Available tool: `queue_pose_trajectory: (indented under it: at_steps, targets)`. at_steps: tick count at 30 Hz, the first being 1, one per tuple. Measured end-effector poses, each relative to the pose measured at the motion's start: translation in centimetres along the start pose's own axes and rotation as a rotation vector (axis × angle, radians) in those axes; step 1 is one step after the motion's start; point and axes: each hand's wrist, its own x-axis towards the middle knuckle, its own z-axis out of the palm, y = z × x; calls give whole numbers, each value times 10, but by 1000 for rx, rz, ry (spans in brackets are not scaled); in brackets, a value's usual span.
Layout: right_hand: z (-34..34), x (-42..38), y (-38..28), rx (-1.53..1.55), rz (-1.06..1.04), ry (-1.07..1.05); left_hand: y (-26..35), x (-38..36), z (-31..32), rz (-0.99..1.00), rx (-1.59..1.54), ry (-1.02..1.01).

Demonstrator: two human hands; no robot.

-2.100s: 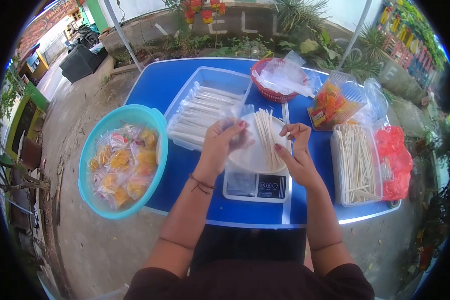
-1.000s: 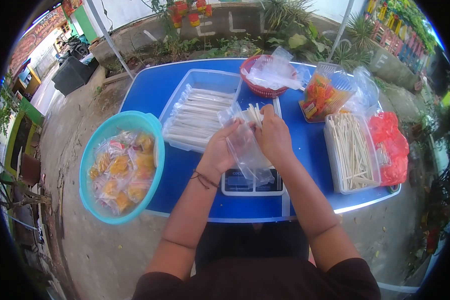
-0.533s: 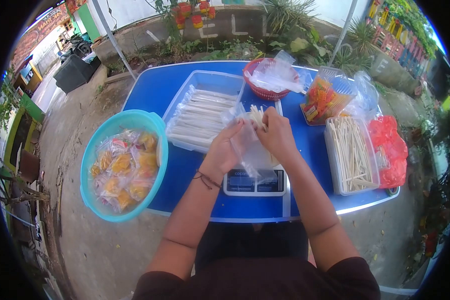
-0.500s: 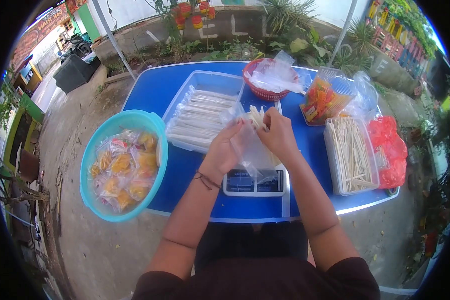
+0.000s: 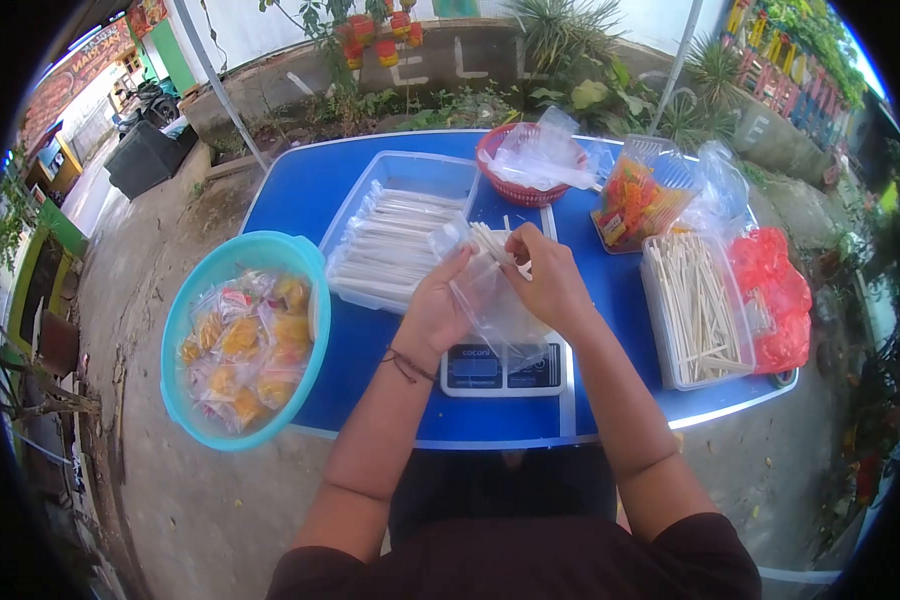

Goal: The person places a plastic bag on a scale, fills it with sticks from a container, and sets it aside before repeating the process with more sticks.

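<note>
My left hand (image 5: 440,306) is closed on the edge of a clear plastic bag (image 5: 495,305), which hangs down in front of the scale. In my right hand (image 5: 547,274) is a bundle of pale sticks (image 5: 490,240), pinched near the bag's mouth. Some sticks appear to lie against or inside the bag's upper edge; the exact overlap is hard to make out. Below both hands sits a digital kitchen scale (image 5: 477,368) with a dark panel, partly covered by the bag.
A plastic box (image 5: 328,245) of bagged sticks stands left, beside a turquoise basin (image 5: 315,330) of snack packets. Behind is a red basket (image 5: 515,190) with plastic bags. To the right are a container of orange packets (image 5: 640,205), a box of loose sticks (image 5: 695,310) and a red bag (image 5: 778,300).
The stick bundle in my right hand has tilted and come closer to the bag's mouth. The whole view has shifted slightly, while my left hand keeps hold of the bag.
</note>
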Motion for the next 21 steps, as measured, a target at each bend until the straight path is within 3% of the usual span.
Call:
queue_pose_trajectory:
  at_steps: [5,8,11,14,21]
  targets:
    - [-6,-7,-6,9,-58,20,-1,2,-4,-23,16,0]
    - [-10,-7,0,114,41,62,-1,2,0,-26,-12,31]
    - [-12,-8,10,-110,177,34,1,-3,12,-18,4,1]
    - [-10,-9,11,-346,149,-17,-1,-2,7,-13,-27,29]
    - [-3,5,3,-438,280,-199,-2,-1,0,-13,5,96]
